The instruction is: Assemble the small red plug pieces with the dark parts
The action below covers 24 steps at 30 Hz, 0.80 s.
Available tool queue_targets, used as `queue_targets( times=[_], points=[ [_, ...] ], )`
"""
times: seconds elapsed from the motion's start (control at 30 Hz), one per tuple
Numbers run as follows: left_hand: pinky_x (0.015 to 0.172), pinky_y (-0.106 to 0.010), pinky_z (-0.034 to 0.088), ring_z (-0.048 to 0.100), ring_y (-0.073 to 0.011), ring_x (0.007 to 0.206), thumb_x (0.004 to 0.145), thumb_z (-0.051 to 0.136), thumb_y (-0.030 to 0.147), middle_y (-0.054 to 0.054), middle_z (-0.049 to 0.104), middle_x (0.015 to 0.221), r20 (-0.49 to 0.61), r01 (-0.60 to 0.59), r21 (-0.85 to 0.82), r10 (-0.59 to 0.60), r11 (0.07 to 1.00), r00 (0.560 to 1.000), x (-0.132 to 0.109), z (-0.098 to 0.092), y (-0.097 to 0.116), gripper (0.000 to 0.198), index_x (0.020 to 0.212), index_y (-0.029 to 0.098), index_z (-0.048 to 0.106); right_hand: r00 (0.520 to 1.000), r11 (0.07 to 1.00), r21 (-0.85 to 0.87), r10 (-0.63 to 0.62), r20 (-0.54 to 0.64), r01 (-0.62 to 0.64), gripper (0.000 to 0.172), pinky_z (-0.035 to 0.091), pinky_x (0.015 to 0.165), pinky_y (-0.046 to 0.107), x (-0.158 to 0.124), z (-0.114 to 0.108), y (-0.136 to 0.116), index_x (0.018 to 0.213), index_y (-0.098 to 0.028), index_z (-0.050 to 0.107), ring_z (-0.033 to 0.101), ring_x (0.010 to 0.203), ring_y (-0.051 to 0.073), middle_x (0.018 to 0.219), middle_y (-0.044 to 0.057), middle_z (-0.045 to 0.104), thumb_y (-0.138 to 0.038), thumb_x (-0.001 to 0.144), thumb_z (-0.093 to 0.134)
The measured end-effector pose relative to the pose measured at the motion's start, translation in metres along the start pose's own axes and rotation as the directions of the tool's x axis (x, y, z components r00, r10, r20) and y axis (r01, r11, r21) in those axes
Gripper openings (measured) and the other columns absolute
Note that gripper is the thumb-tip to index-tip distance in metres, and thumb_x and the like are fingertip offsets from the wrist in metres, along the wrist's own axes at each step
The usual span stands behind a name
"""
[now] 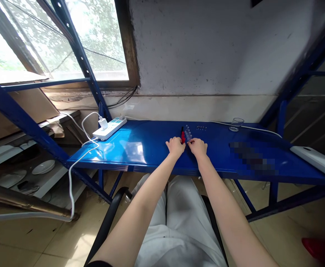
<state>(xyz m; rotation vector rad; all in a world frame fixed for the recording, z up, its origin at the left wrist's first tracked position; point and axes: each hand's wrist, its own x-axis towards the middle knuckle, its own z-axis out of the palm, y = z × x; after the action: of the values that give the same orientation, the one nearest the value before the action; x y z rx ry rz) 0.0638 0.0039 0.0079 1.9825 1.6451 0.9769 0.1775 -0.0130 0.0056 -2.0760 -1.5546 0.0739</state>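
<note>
My left hand (176,147) rests low over the blue table, its curled fingers at the near end of a small red and black item (182,135). Right beside that item stands a group of small clear pieces (188,132). My right hand (198,147) is at their near right side, thumb and fingertips pinched together; whatever is between them is too small to make out. Several tiny light pieces (201,128) sit in rows farther back to the right.
On the blue table (156,159), a white power strip (110,128) with a plug and cable lies at the left. A clear glass (236,125) stands back right, near a blurred dark object (252,157). A white device (318,160) is at the right end.
</note>
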Motion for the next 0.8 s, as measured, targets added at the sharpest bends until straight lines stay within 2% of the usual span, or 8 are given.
queue_targets(
  times=[0.13, 0.27, 0.37, 0.5, 0.63, 0.8],
  points=[
    [0.09, -0.049, 0.026, 0.047, -0.0308, 0.101, 0.073, 0.062, 0.028, -0.012, 0.06, 0.095, -0.007, 0.002, 0.028, -0.001, 1.0, 1.0, -0.001, -0.001, 0.0, 0.013, 0.074, 0.016, 0.057, 1.0, 1.0, -0.005, 0.014, 0.008, -0.014, 0.022, 0.039, 0.078, 0.04, 0.0, -0.002, -0.001, 0.088, -0.021, 0.068, 0.061, 0.091, 0.027, 0.09, 0.009, 0.069, -0.034, 0.081, 0.051],
    [0.09, -0.047, 0.026, 0.047, -0.0297, 0.102, 0.073, 0.063, 0.03, -0.012, 0.059, 0.099, -0.025, -0.027, 0.019, 0.028, 0.999, 0.999, -0.006, -0.006, 0.001, 0.023, 0.091, 0.018, 0.053, 1.0, 1.0, -0.009, 0.019, -0.001, -0.019, 0.022, 0.039, 0.079, 0.041, -0.001, -0.002, -0.001, 0.086, -0.021, 0.069, 0.061, 0.091, 0.027, 0.089, 0.009, 0.069, -0.035, 0.081, 0.052],
    [0.089, -0.045, 0.027, 0.048, -0.0284, 0.102, 0.079, 0.055, 0.026, -0.012, 0.058, 0.103, -0.04, -0.13, 0.042, 0.132, 0.991, 0.991, -0.012, -0.011, 0.003, 0.028, 0.105, 0.019, 0.048, 1.0, 1.0, -0.016, 0.011, -0.022, -0.011, 0.022, 0.039, 0.078, 0.04, 0.0, 0.0, 0.0, 0.082, -0.022, 0.069, 0.062, 0.087, 0.026, 0.086, 0.008, 0.069, -0.036, 0.081, 0.052],
    [0.09, -0.043, 0.026, 0.048, -0.0298, 0.104, 0.084, 0.045, 0.021, -0.014, 0.057, 0.108, -0.019, -0.299, 0.101, 0.303, 0.949, 0.953, -0.017, -0.015, 0.003, 0.033, 0.117, 0.02, 0.047, 0.999, 1.0, -0.024, -0.006, -0.044, 0.005, 0.022, 0.039, 0.077, 0.039, 0.001, 0.003, 0.002, 0.08, -0.022, 0.07, 0.062, 0.085, 0.025, 0.083, 0.008, 0.07, -0.035, 0.08, 0.053],
    [0.089, -0.044, 0.026, 0.05, -0.0312, 0.102, 0.086, 0.038, 0.02, -0.016, 0.059, 0.105, 0.029, -0.346, 0.116, 0.345, 0.931, 0.938, -0.016, -0.016, 0.0, 0.032, 0.114, 0.018, 0.054, 1.0, 0.999, -0.036, 0.007, -0.026, -0.008, 0.022, 0.039, 0.077, 0.04, 0.001, 0.001, 0.0, 0.082, -0.022, 0.07, 0.062, 0.085, 0.026, 0.084, 0.009, 0.07, -0.035, 0.081, 0.052],
    [0.087, -0.041, 0.028, 0.054, -0.0276, 0.094, 0.087, 0.036, 0.018, -0.013, 0.062, 0.098, 0.028, -0.344, 0.148, 0.344, 0.927, 0.938, -0.006, -0.025, -0.006, 0.025, 0.096, 0.018, 0.06, 0.999, 0.999, -0.035, 0.041, -0.005, -0.041, 0.022, 0.04, 0.077, 0.04, -0.001, -0.003, -0.002, 0.08, -0.022, 0.07, 0.063, 0.084, 0.026, 0.083, 0.008, 0.07, -0.033, 0.082, 0.051]
  ],
)
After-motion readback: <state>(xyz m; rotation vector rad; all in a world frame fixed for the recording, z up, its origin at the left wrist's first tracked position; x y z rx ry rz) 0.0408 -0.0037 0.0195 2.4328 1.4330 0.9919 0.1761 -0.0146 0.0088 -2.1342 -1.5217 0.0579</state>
